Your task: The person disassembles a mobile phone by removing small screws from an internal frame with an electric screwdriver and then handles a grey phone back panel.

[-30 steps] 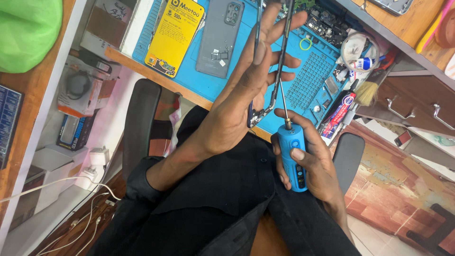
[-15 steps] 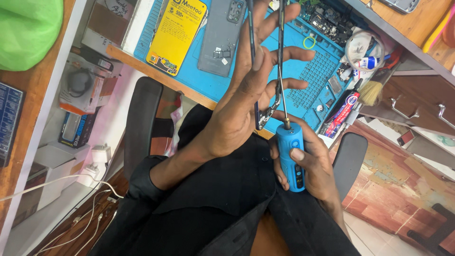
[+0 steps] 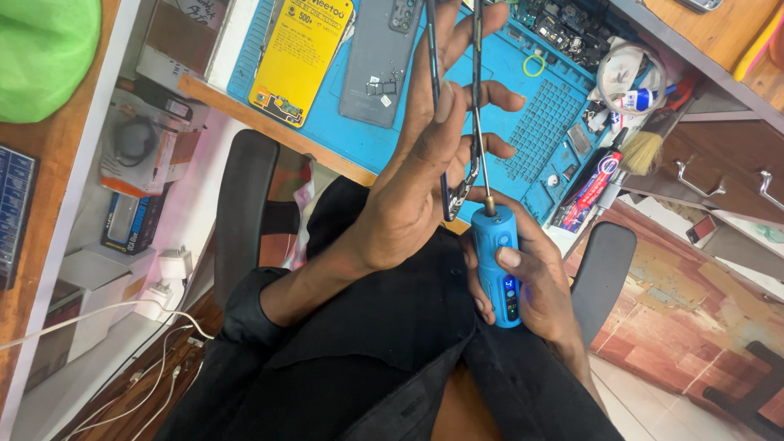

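Note:
My right hand (image 3: 531, 286) grips a blue electric screwdriver (image 3: 498, 265) upright over my lap. Its long thin bit (image 3: 480, 106) points up toward the bench. My left hand (image 3: 412, 175) is raised beside it with fingers spread and holds a thin dark phone frame (image 3: 441, 139) edge-on against the palm. The frame's lower corner (image 3: 457, 200) sits just left of the screwdriver's tip end, close to the bit. Both hands hover in front of a blue repair mat (image 3: 523, 139).
On the mat lie a yellow card (image 3: 302, 57), a grey phone back (image 3: 380, 65), a circuit board (image 3: 563, 28) and small parts. A brush (image 3: 645, 151), a tube (image 3: 592, 184) and tape (image 3: 629, 77) lie at the right. Drawers (image 3: 719, 175), chair arms (image 3: 245, 212) and cables (image 3: 122, 314) surround me.
My left hand and the phone frame have stayed against the screwdriver bit, shifting only slightly. The right hand keeps its grip on the blue screwdriver.

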